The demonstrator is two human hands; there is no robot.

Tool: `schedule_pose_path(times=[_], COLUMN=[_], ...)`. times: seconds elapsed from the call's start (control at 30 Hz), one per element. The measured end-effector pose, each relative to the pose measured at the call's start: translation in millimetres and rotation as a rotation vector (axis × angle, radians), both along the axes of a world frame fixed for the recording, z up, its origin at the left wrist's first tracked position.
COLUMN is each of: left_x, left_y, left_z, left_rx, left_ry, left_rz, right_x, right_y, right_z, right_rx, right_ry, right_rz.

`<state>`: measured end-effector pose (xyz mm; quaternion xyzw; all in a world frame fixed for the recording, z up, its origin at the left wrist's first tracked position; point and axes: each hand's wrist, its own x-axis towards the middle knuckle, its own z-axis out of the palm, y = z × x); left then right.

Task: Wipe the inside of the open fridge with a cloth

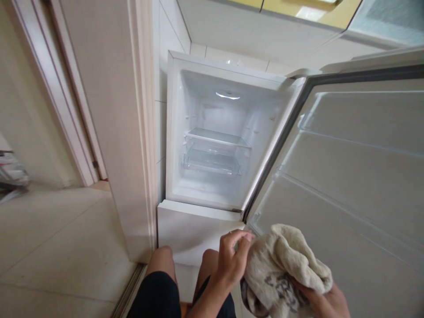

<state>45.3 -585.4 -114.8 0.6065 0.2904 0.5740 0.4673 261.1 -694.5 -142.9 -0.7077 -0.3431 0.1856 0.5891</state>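
Observation:
A bunched, cream-coloured cloth [281, 260] with dark printed marks is gripped in my right hand [326, 300], whose fingers are partly covered by its folds. Just left of the cloth is my left hand [233, 256], its thumb and fingertips pinched together near the cloth's edge. Whether anything is between those fingertips I cannot make out. Both hands are in front of an open fridge [228, 190]. Inside it are a glass shelf [218, 138] and, below, a clear drawer or lower shelf [212, 163].
The fridge door [347, 176] swings open to the right, with clear door racks along it. A white lower front [198, 232] juts out below the compartment, close to my knees [162, 260]. A door frame [142, 132] rises at left. Yellow cabinets [311, 11] hang above.

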Motion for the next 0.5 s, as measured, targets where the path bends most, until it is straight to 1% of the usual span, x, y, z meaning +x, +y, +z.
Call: schedule_pose_path(times=[0.07,0.1,0.17,0.27,0.37,0.43,0.5], left_x=[-16.0,-23.7,-37.6,-52.0,-57.4,-58.1,-58.9], left_y=[2.2,3.4,5.0,4.3,3.7,6.6,13.3], left_z=[-4.4,-5.1,-4.5,-4.1,-11.7,-19.3,-24.7], left_rx=[-0.114,-0.144,-0.151,-0.107,-0.084,-0.104,-0.135], left_ry=[-0.032,-0.048,-0.059,-0.024,0.028,0.013,-0.078], left_rz=[0.068,0.102,0.146,0.205,0.280,0.311,0.271], right_x=[-28.9,-42.3,-66.1,-95.8,-122.7,-140.6,-158.7], right_y=[32.6,48.1,76.5,110.4,132.0,140.8,147.1], right_z=[5.4,8.2,13.3,20.9,29.9,34.7,36.2], right_rx=[0.062,0.092,0.138,0.172,0.172,0.181,0.227], right_ry=[0.083,0.121,0.201,0.272,0.233,0.156,0.044], right_rz=[0.009,0.010,0.033,0.103,0.142,0.182,0.274])
